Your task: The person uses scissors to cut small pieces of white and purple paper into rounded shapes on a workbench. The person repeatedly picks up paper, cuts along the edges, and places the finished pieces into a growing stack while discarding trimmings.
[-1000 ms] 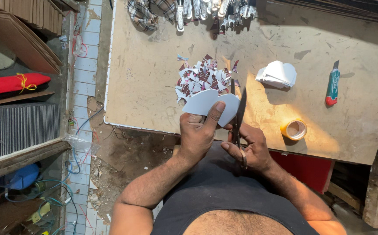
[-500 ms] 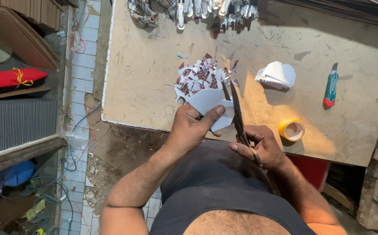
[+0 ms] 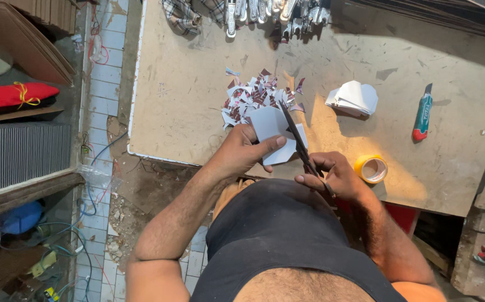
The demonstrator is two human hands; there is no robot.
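You cut white card with scissors at the table's near edge.
Your right hand (image 3: 337, 178) grips the scissors (image 3: 301, 146); your left hand (image 3: 245, 150) pinches the white card (image 3: 270, 126), blades across it. Beyond lie paper scraps (image 3: 251, 95).

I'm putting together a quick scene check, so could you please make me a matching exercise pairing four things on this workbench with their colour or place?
Things:
1. tape roll
2. utility knife
3. white card piece
4. paper scraps

Descriptions:
A. held in the left hand, with the scissors in the right hand cutting it
B. yellow ring near the table edge
C. heap just beyond the hands
D. green with a red end, lying far right

Pairs: 1-B, 2-D, 3-A, 4-C
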